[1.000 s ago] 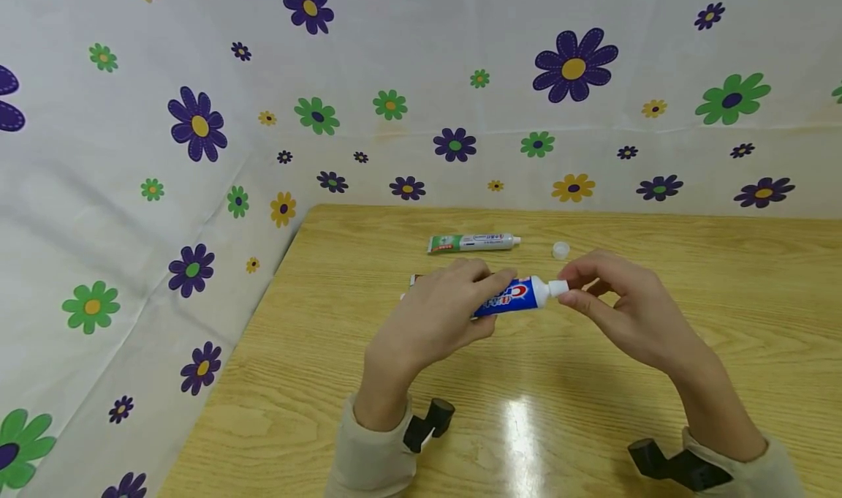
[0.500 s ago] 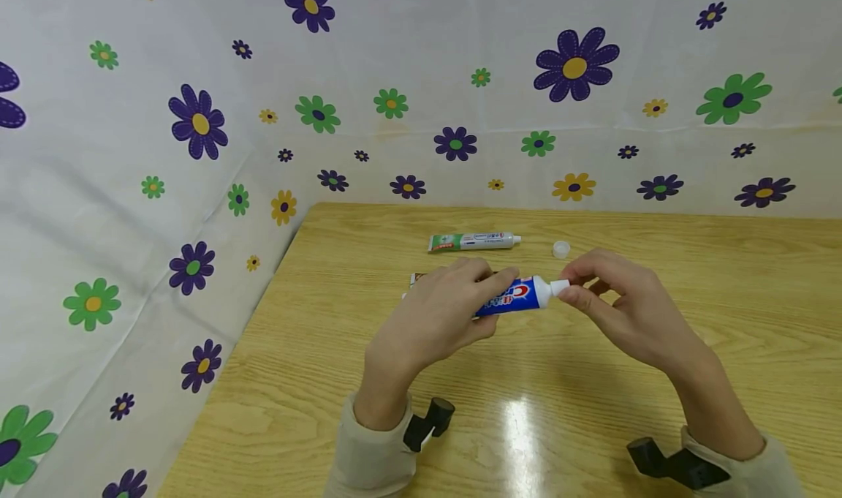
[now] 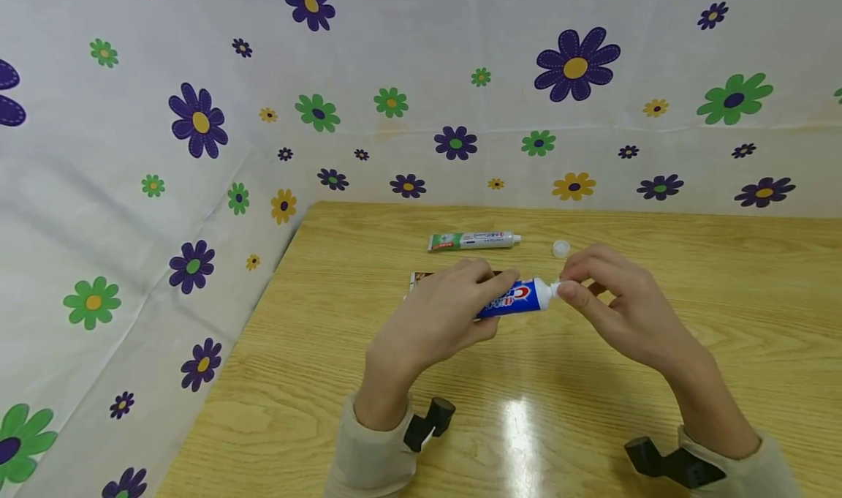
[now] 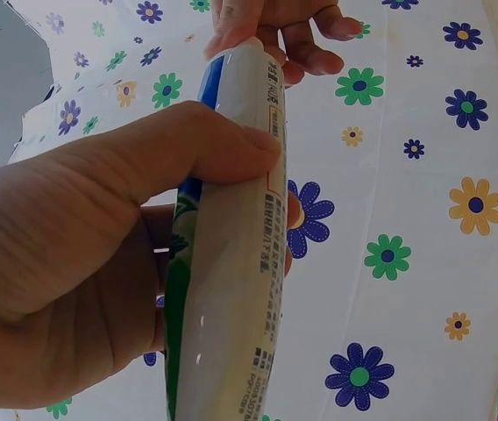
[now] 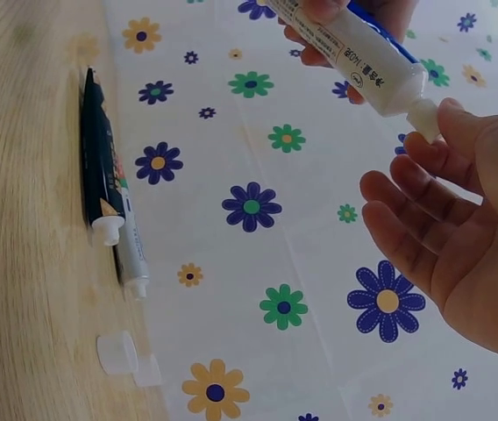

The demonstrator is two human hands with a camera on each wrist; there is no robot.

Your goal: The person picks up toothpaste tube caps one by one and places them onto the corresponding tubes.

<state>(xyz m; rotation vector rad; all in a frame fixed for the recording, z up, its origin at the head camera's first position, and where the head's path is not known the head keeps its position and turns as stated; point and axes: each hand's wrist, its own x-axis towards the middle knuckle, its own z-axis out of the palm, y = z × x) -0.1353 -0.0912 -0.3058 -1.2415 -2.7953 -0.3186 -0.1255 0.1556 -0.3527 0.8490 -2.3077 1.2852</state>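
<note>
My left hand (image 3: pixel 427 322) grips a blue and white toothpaste tube (image 3: pixel 520 298) round its body, raised over the table and lying nearly level. In the left wrist view the thumb presses across the tube's white printed side. The right hand (image 3: pixel 625 311) pinches the tube's white cap (image 5: pixel 423 119) between thumb and index finger; its other fingers are loosely bent. From the head view the fingertips cover most of that cap. Whether the cap has come loose cannot be told.
A green and white toothpaste tube (image 3: pixel 475 241) lies on the wooden table (image 3: pixel 316 381) at the back. A dark tube (image 5: pixel 99 162) lies beside it, mostly hidden by the left hand in the head view. A loose white cap (image 3: pixel 561 249) is to their right. Flowered cloth (image 3: pixel 454 81) hangs behind.
The right fingertips have shifted slightly on the cap and now cover more of it. My left hand and the held toothpaste tube have barely moved.
</note>
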